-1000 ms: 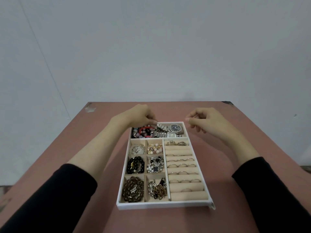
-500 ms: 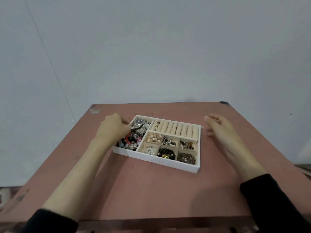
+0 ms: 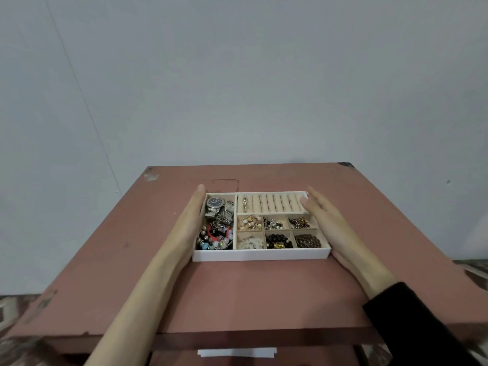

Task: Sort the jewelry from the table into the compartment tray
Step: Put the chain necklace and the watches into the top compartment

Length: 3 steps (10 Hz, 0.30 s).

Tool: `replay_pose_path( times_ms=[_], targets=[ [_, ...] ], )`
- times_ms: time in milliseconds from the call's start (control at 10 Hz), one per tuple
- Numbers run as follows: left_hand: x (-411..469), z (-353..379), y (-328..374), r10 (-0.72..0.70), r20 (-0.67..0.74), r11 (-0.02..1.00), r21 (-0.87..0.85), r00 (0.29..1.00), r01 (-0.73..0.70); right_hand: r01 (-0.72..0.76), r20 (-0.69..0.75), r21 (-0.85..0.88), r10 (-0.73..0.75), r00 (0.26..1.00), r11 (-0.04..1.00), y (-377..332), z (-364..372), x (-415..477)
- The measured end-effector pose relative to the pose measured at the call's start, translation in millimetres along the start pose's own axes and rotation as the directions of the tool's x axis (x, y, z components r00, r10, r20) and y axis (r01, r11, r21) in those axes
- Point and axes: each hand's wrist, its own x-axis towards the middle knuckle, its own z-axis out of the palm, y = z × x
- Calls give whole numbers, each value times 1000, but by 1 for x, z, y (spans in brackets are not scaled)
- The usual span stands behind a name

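Flat, open left hand (image 3: 190, 223) and right hand (image 3: 323, 223) flank the filled tray (image 3: 260, 255) on the table (image 3: 237, 291)

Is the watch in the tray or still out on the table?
In. The watch lies inside the tray, in its far-left compartment, above the silver bands and beaded bracelets.

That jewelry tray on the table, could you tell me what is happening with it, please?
A person has both hands flat against the white compartment tray: the left hand along its left side, the right hand along its right. The tray sits on the reddish table, with a watch, beaded bracelets and rings sorted inside. No loose jewelry shows on the table.
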Motion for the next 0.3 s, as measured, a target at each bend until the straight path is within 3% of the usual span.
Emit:
replay_pose_path(
  times_ms=[300],
  targets=[
    [2,-4,-5,12,-5,994,-107,1000,-13,36,-1,-62,-36,999,997,-1,-1,0]
  ],
)
